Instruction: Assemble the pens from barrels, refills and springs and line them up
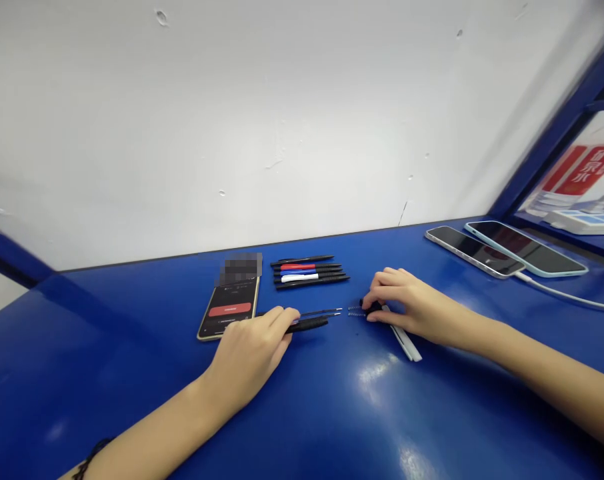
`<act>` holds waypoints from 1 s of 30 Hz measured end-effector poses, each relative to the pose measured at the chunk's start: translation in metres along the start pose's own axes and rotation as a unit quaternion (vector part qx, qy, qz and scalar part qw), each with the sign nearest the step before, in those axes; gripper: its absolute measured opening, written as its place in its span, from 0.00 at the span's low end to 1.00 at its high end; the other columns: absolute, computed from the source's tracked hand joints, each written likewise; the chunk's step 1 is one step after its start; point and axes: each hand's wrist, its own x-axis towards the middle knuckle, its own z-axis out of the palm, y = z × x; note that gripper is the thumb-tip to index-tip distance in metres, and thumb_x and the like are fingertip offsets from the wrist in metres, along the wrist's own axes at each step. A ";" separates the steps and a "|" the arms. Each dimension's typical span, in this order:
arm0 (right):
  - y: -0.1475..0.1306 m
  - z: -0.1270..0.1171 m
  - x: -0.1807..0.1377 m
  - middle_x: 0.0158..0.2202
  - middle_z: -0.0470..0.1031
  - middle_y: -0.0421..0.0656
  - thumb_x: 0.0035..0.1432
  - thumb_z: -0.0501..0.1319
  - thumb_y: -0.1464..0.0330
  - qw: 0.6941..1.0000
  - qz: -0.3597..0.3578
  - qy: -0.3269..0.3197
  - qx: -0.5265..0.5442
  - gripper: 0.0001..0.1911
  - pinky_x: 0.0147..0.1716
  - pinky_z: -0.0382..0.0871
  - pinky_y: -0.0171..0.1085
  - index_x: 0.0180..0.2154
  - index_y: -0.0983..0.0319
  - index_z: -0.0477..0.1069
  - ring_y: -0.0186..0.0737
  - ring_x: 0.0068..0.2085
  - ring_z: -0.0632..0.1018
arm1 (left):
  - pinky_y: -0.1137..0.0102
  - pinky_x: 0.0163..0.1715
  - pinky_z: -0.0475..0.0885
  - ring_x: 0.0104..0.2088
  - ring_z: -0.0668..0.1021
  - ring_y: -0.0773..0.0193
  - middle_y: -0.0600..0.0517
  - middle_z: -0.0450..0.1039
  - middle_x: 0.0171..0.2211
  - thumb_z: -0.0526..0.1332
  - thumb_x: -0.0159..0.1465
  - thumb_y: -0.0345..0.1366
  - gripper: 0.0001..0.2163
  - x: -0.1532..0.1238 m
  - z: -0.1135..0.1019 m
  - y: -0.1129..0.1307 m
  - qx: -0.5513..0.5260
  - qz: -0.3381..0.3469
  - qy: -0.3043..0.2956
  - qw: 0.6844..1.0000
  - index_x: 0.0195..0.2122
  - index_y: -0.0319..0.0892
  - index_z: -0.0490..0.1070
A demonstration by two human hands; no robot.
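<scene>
My left hand is closed around a black pen barrel, whose grip end points right. Just behind the barrel lie two thin dark pen refills with metal tips. Two small springs rest on the table between the refill tips and my right hand. The fingers of that hand are pinched at a small black pen part, mostly hidden by the fingertips. White pen parts stick out below the right hand. Behind both hands lies a row of several pens with black, red, blue and white clips.
A phone with a lit screen lies beside my left hand, its top blurred out. Two more phones lie at the back right, with a white cable running right. A white wall borders the blue table.
</scene>
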 end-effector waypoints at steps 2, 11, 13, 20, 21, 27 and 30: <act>0.001 -0.002 0.000 0.32 0.68 0.42 0.57 0.56 0.66 1.000 0.001 0.004 -0.004 0.06 0.36 0.60 0.40 0.35 0.59 0.70 0.40 0.34 0.68 | 0.75 0.26 0.67 0.32 0.77 0.63 0.53 0.73 0.35 0.50 0.61 0.28 0.10 0.000 0.000 -0.001 -0.004 0.001 0.003 1.000 0.41 0.44 0.66; -0.040 -0.001 -0.009 0.38 0.70 0.43 0.58 0.55 0.63 0.994 -0.050 0.013 0.093 0.18 0.41 0.62 0.38 0.50 0.58 0.60 0.39 0.39 0.69 | 0.72 0.31 0.69 0.33 0.75 0.64 0.53 0.71 0.35 0.50 0.63 0.32 0.08 -0.008 -0.024 0.024 -0.141 0.075 -0.033 0.987 0.42 0.45 0.63; -0.049 0.003 -0.011 0.36 0.72 0.41 0.60 0.53 0.65 0.991 -0.070 0.001 0.112 0.14 0.40 0.62 0.37 0.48 0.57 0.63 0.37 0.37 0.71 | 0.72 0.32 0.70 0.34 0.75 0.64 0.54 0.70 0.35 0.52 0.62 0.32 0.08 -0.011 -0.030 0.032 -0.183 0.083 -0.060 0.978 0.43 0.46 0.62; -0.032 -0.004 -0.006 0.25 0.73 0.39 0.59 0.52 0.63 0.972 0.091 0.062 0.206 0.13 0.27 0.65 0.32 0.40 0.60 0.72 0.36 0.28 0.73 | 0.76 0.39 0.67 0.37 0.73 0.68 0.54 0.71 0.38 0.52 0.62 0.30 0.07 0.000 -0.040 0.010 -0.242 0.017 0.059 0.968 0.41 0.43 0.65; -0.029 -0.005 -0.005 0.25 0.73 0.39 0.59 0.52 0.62 0.968 0.109 0.066 0.216 0.14 0.27 0.65 0.32 0.40 0.60 0.72 0.37 0.28 0.73 | 0.77 0.37 0.67 0.34 0.73 0.69 0.55 0.72 0.35 0.53 0.61 0.31 0.06 0.003 -0.042 0.006 -0.237 0.008 0.073 0.969 0.37 0.42 0.67; -0.032 -0.001 -0.005 0.25 0.74 0.40 0.58 0.53 0.61 0.968 0.098 0.100 0.208 0.14 0.29 0.66 0.33 0.38 0.60 0.74 0.38 0.30 0.74 | 0.76 0.27 0.66 0.28 0.74 0.68 0.56 0.75 0.28 0.57 0.58 0.34 0.05 0.005 -0.054 0.002 -0.282 -0.096 0.035 0.954 0.32 0.43 0.72; -0.032 0.002 -0.007 0.26 0.74 0.39 0.58 0.54 0.66 0.971 0.043 0.142 0.189 0.11 0.29 0.66 0.32 0.39 0.60 0.73 0.35 0.28 0.73 | 0.75 0.24 0.66 0.24 0.74 0.67 0.57 0.74 0.23 0.57 0.57 0.36 0.06 0.007 -0.062 0.001 -0.344 -0.165 -0.025 0.924 0.30 0.44 0.73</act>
